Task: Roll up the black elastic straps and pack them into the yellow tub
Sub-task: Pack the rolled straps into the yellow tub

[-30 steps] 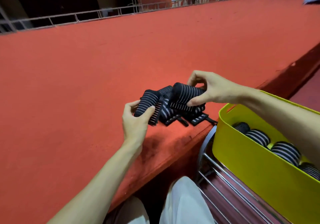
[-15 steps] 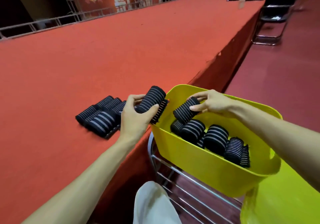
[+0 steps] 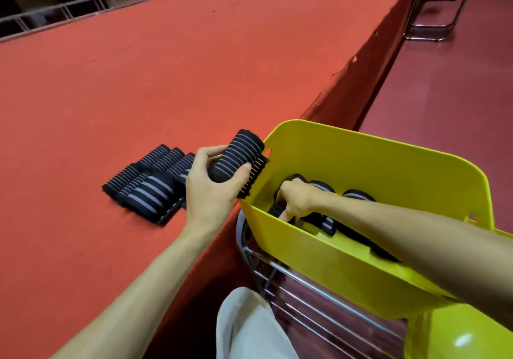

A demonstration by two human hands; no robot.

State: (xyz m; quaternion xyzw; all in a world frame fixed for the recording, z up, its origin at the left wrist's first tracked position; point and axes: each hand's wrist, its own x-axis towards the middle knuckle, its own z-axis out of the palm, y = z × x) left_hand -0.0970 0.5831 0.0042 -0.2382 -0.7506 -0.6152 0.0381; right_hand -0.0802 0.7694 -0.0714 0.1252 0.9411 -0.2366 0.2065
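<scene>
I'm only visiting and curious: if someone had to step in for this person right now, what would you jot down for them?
Left hand grips one rolled strap at the left rim of the yellow tub.
Right hand is down in the tub on a tucked roll; gripping or pressing, I cannot tell.
Done: several packed rolls sit in a row in the tub.
Left: pack the held one, then the cluster of straps on the red table, which look rolled already.
</scene>
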